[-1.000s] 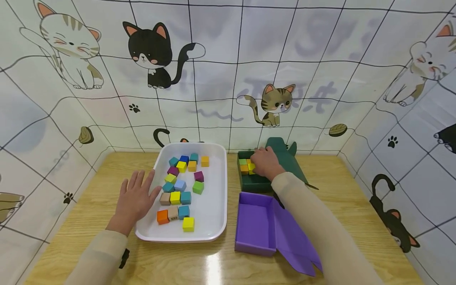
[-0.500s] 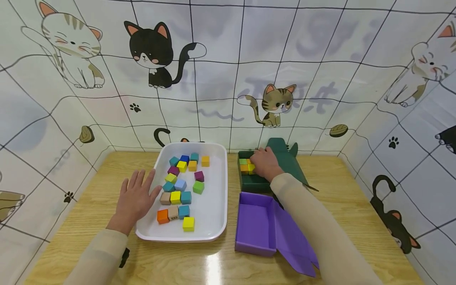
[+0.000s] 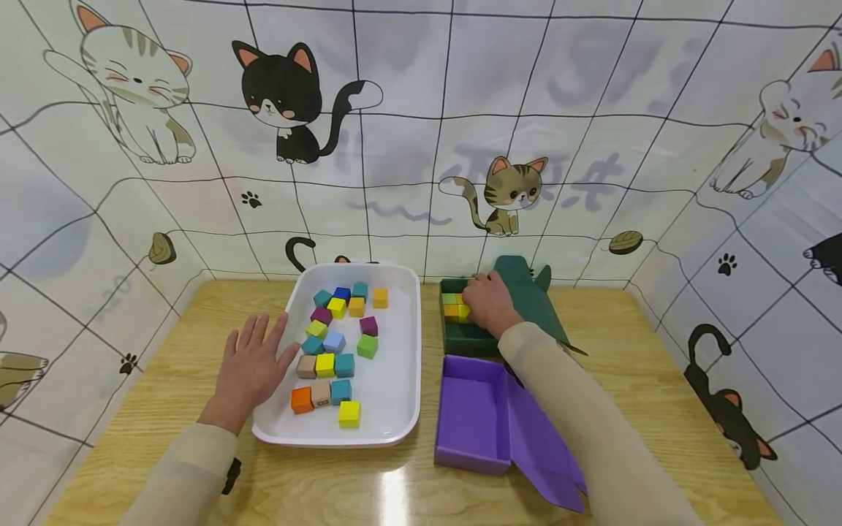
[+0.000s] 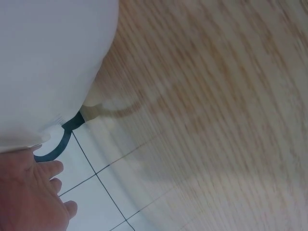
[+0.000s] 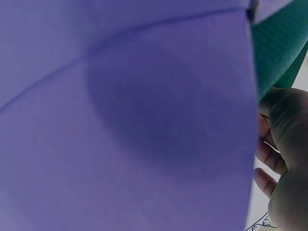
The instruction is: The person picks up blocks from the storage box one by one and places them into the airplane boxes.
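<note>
Right fingers (image 3: 476, 291) dip inside green box's rim (image 3: 470, 345); purple box (image 3: 470, 413) gapes nearby.

there was a thin gap between the white tray (image 3: 395, 394) and the purple box (image 3: 470, 458). the green box (image 3: 468, 345) sat right behind it, with hardly any room between.
</note>
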`<state>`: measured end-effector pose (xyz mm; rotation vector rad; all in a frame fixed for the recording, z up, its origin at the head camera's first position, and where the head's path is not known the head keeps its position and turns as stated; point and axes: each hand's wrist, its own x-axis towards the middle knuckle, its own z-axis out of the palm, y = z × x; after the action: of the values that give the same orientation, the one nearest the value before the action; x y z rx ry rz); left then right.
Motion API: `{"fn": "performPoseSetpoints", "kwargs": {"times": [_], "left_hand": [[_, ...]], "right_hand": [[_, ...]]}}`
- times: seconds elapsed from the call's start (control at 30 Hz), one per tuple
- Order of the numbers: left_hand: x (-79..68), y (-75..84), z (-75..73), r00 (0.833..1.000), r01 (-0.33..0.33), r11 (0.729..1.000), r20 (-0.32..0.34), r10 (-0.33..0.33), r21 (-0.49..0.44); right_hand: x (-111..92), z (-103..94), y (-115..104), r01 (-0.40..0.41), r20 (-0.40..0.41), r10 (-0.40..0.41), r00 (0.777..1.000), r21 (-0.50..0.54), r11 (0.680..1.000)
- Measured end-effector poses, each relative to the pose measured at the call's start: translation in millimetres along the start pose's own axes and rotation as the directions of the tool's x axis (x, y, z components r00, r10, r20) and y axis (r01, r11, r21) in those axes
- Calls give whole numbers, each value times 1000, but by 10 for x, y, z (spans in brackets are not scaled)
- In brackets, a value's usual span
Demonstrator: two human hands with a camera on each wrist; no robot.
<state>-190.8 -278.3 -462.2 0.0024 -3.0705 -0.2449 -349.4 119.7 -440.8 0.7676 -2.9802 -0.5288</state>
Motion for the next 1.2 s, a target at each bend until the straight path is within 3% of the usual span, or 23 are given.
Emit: {"fn": "performPoseSetpoints", "kwargs": {"times": [0.5, 0.67, 0.83, 0.93, 1.1, 1.2], "left_hand": [[5, 1, 6, 1000, 4, 1000, 14, -4, -2], [5, 0, 8, 1000, 6, 1000, 7, -6, 2], [6, 6, 14, 1000, 4, 1000, 0, -4, 11], [12, 7, 14, 1000, -3, 1000, -4, 3, 16], [11, 1, 9, 1000, -13, 1000, -1, 13, 22], [8, 3, 11, 1000, -14, 1000, -1, 14, 25]], "right_hand": [[-15, 46, 12, -5, -22, 5, 1000, 16, 1000], [-69, -59, 50, -29, -10, 30, 999, 77, 997], [-247, -267, 222, -101, 12, 101, 995, 175, 979], [-410, -357, 353, -136, 65, 124, 990, 228, 964], [-661, -332, 468, -138, 172, 87, 981, 315, 939], [-760, -257, 448, -111, 197, 36, 980, 387, 915]]}}
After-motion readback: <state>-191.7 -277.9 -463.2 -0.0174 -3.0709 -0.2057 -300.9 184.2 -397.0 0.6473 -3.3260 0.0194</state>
